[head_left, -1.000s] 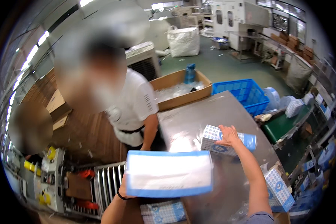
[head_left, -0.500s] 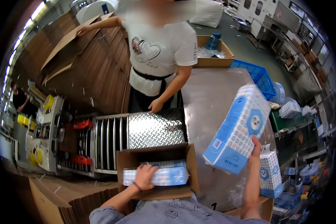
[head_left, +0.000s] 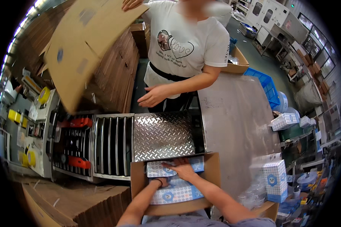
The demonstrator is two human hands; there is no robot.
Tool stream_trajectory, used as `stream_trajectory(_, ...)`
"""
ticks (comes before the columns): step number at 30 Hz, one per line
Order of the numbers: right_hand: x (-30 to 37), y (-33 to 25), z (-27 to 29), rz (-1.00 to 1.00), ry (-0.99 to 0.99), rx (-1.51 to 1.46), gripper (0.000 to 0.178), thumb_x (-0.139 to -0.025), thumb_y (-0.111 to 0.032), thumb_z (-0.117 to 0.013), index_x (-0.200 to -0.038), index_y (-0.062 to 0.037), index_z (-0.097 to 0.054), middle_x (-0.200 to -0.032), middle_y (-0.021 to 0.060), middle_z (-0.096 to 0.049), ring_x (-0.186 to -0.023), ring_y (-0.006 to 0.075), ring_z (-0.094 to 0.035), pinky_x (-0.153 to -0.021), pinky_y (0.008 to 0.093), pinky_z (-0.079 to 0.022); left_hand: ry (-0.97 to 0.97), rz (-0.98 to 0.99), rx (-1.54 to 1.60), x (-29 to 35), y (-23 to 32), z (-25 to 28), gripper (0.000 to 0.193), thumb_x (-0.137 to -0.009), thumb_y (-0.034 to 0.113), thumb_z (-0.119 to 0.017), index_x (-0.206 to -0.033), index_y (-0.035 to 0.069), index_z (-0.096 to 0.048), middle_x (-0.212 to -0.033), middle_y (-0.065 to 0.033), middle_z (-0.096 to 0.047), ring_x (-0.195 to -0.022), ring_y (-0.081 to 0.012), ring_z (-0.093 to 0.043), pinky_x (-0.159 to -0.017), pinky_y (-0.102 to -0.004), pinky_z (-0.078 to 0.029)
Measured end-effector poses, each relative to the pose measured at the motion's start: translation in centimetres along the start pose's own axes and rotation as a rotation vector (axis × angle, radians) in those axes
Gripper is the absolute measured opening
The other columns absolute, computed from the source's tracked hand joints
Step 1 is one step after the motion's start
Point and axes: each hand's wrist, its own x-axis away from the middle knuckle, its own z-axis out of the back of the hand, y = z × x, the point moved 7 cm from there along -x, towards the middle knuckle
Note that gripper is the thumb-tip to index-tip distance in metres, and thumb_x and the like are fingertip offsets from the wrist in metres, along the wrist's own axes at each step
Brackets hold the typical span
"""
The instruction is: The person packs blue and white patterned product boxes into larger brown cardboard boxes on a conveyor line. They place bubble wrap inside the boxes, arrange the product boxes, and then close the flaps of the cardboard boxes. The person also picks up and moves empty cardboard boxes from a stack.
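Note:
An open brown cardboard box (head_left: 213, 172) stands in front of me with blue-and-white patterned cartons lying in it. My right hand (head_left: 182, 169) reaches in with its fingers spread flat on the far carton (head_left: 155, 169). Beside it, my left hand (head_left: 162, 182) is down inside the box between the far carton and the near carton (head_left: 174, 195). The left fingers are mostly hidden among the cartons. Another blue-and-white carton (head_left: 275, 181) stands upright at the right, apart from both hands.
Across from me, a person (head_left: 178, 56) holds up a large flat cardboard sheet (head_left: 87, 45). Beyond the box lie a diamond-plate metal panel (head_left: 163, 134) and a roller conveyor (head_left: 111, 145). Stacked cardboard (head_left: 98, 206) is at lower left; a metal table (head_left: 235, 125) extends right.
The carton that my right hand held up over the table is no longer raised; that hand is now inside the box. The person opposite has pulled up a cardboard sheet.

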Motion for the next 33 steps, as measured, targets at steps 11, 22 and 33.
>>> stream_trajectory(11,4.1,8.9,-14.0,-0.455,-0.657,-0.64,0.065,-0.08,-0.016,-0.057,-0.143,-0.028,-0.045,-0.142,0.0179,-0.049,-0.129,0.0314,-0.049,-0.106,0.0395,-0.041,0.041,0.252,0.422,-4.0,-2.4,3.4,0.063,-0.083,0.025,-0.064,-0.136,-0.005,-0.047,-0.142,-0.0273,-0.046,-0.131,-0.0378,-0.047,-0.109,-0.038,-0.04)
stream_trajectory(22,23.8,12.6,24.0,-0.942,0.933,0.049,0.029,-0.074,-0.008,-0.065,-0.103,-0.0082,-0.069,-0.1,0.0114,-0.067,-0.101,0.0334,-0.059,-0.092,0.045,-0.047,0.213,0.282,-0.195,-7.3,-11.2,-0.6,0.049,-0.083,0.03,-0.065,-0.127,0.009,-0.061,-0.136,-0.0178,-0.056,-0.129,-0.0302,-0.052,-0.106,-0.037,-0.044)
stream_trajectory(33,53.4,23.3,11.2,-1.738,0.255,0.108,0.055,-0.081,-0.014,-0.067,-0.134,-0.0251,-0.057,-0.144,0.0146,-0.046,-0.135,0.0401,-0.038,-0.104,0.0594,-0.039,0.28,-0.006,0.21,-0.9,-0.1,6.5,0.034,-0.086,0.025,-0.053,-0.115,0.014,-0.068,-0.113,-0.0175,-0.068,-0.109,-0.0373,-0.063,-0.094,-0.043,-0.051)
